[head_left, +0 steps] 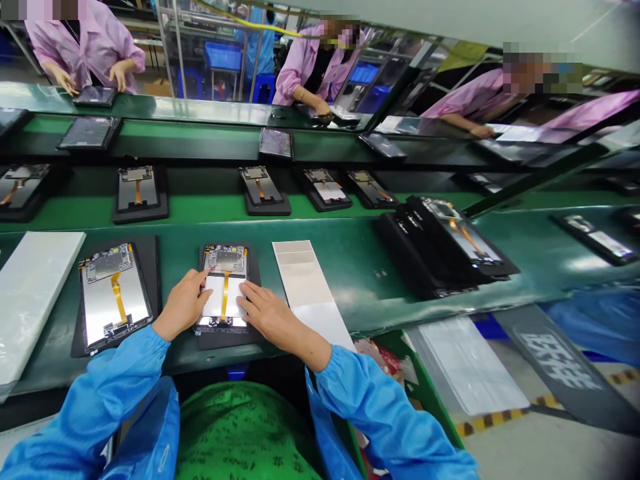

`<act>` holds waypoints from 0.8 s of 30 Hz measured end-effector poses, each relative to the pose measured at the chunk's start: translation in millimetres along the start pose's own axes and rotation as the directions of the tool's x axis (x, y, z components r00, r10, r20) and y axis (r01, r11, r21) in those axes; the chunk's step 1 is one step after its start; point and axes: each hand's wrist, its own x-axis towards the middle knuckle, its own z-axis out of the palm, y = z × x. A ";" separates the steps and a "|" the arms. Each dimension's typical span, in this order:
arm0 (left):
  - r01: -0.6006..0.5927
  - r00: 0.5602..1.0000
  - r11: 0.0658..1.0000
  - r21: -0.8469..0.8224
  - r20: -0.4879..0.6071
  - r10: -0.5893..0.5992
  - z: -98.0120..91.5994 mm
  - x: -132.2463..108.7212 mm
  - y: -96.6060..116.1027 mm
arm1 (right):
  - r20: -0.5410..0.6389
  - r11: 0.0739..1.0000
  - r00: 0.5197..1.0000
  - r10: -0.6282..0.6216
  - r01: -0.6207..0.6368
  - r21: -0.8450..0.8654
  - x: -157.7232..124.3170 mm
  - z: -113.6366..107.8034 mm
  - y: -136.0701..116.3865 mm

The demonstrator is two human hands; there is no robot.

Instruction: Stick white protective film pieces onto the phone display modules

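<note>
An opened tablet (214, 301) lies on a black foam pad (255, 272) in front of me, its circuit board, silver back and orange ribbon cable exposed. With the index finger stretched out, my left hand (185, 303) touches the left edge near the circuit board, its thumb apart and lower down. My right hand (273, 319) rests its outstretched fingers flat on the right side of the silver area. Neither hand holds anything that I can see. To the left, a second opened tablet (103, 300) lies on another black pad.
A white strip sheet (305, 277) lies right of my hands, a white stack (37, 293) far left. Stacked pads with a tablet (440, 247) stand at right. Behind runs a green conveyor (200, 200) carrying several tablets. Co-workers in pink sit opposite. A green bin (430, 400) stands below.
</note>
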 end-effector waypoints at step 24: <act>0.267 0.944 0.961 0.076 -0.222 -0.245 32.1 -27.0 8.4 | -0.059 0.956 0.979 0.196 -0.178 0.233 -9.5 17.8 8.2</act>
